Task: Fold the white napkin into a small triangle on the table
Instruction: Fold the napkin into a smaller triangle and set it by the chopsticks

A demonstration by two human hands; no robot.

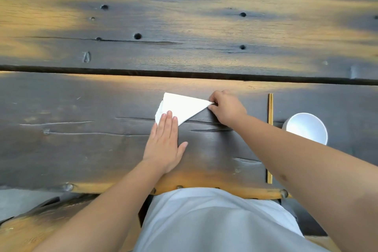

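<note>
The white napkin (181,108) lies folded into a triangle on the dark wooden desk (81,149), near its front edge. The left hand (164,143) presses flat on its near corner, fingers straight and together. The right hand (227,107) pinches the napkin's right tip. Chopsticks (270,112) and a white cup (305,128) sit to the right.

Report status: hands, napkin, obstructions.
Left hand flat on napkin. Right hand pinching its right tip. Chopsticks, white cup off right, clear.

Dark weathered plank table (184,26), patchy warm light.
</note>
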